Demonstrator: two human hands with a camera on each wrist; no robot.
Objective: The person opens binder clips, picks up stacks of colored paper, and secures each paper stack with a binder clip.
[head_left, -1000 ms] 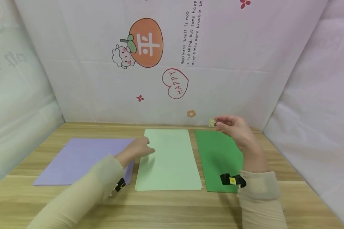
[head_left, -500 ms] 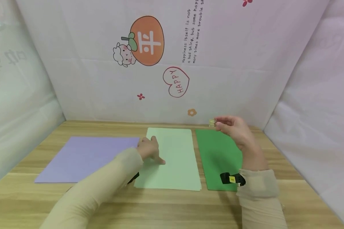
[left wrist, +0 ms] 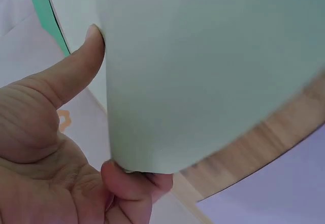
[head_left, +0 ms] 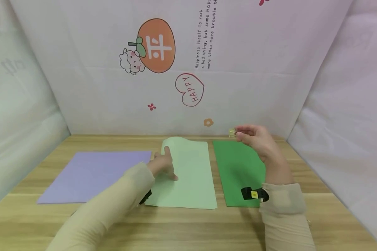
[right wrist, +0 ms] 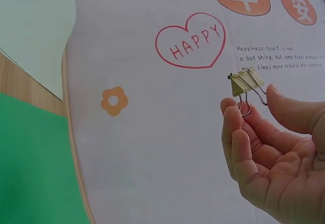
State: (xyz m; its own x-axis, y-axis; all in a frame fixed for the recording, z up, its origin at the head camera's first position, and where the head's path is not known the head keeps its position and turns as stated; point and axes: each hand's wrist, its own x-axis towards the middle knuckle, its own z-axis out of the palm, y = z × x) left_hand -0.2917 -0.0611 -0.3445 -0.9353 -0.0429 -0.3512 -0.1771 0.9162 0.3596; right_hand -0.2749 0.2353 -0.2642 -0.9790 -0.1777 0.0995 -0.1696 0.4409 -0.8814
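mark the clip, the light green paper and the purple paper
Clip (right wrist: pixel 242 86): right wrist view, yellow body.
Light green paper (head_left: pixel 193 174): head view, uncovered middle.
Purple paper (head_left: pixel 92 176): head view, visible middle.

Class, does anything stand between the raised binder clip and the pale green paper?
Nothing visible does. The right hand holds the binder clip in the air; the left hand touches the pale green paper at its left side, away from the clip.

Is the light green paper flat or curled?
Partly curled: the light green paper arches near its far left corner in the head view, and the left wrist view shows it bent against the left hand.
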